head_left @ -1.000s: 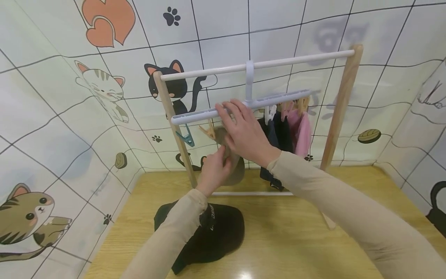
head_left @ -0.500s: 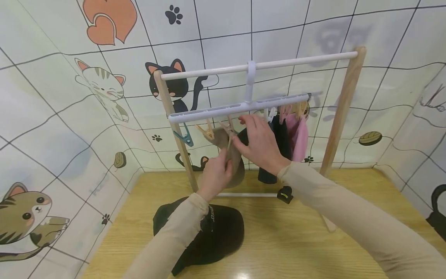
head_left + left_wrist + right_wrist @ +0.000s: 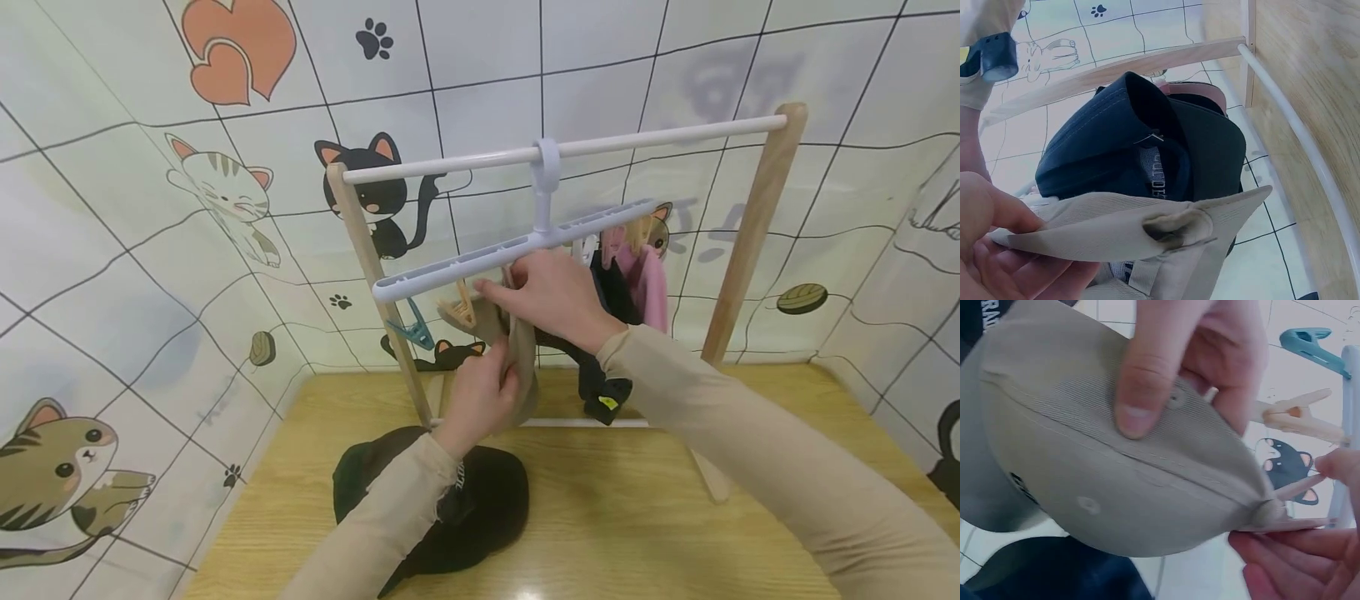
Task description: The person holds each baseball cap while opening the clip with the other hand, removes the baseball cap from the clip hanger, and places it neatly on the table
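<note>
In the head view a beige cap (image 3: 526,379) hangs below the white hanger (image 3: 457,271). My left hand (image 3: 482,402) pinches the cap's fabric between thumb and fingers, also plain in the left wrist view. Higher up, my right hand (image 3: 558,296) pinches the legs of a pale pink clothespin (image 3: 1300,523). That clothespin meets the cap's crown in the right wrist view; whether its jaws bite the fabric is hard to tell. To the left dangle a teal clothespin (image 3: 417,331) and a yellow clothespin (image 3: 462,312), both without a cap of their own.
The hanger hooks onto a wooden rack's white rail (image 3: 652,136). A navy cap (image 3: 1094,144) and a pink cap (image 3: 651,287) hang at the right. A black cap (image 3: 491,508) lies on the wooden table (image 3: 600,517), in front of the rack.
My right hand has moved from the hanger bar down to the pink clothespin. The hanger's left end has swung lower and slightly rightward. My left hand keeps its hold, shifting a little right.
</note>
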`<action>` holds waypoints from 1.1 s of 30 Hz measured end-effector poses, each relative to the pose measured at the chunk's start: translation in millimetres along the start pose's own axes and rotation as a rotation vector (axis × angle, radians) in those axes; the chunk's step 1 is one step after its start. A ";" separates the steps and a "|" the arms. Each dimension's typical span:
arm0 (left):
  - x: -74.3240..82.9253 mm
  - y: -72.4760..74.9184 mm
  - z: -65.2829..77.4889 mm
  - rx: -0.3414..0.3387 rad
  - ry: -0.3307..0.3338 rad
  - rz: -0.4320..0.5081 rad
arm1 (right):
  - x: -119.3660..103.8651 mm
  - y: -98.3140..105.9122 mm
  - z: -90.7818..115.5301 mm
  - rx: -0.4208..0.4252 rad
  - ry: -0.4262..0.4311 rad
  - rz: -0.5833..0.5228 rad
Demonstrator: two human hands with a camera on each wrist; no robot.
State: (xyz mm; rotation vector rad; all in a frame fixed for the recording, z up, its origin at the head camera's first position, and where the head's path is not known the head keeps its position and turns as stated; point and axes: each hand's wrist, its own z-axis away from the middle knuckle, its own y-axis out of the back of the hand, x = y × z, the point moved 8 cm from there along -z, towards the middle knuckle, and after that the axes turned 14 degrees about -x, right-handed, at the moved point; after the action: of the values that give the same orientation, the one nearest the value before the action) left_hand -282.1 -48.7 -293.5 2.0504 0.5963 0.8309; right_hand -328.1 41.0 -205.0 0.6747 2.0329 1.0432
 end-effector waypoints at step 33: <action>7.9 -13.1 36.6 0.028 -0.096 0.383 | -0.5 -4.8 -17.6 -0.272 -0.028 -0.089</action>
State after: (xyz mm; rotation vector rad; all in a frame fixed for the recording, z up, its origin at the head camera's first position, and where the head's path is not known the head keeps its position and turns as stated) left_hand -251.5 -55.2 -317.8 2.2517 0.1614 0.9368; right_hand -342.4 30.2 -202.0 0.4506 1.8342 1.2218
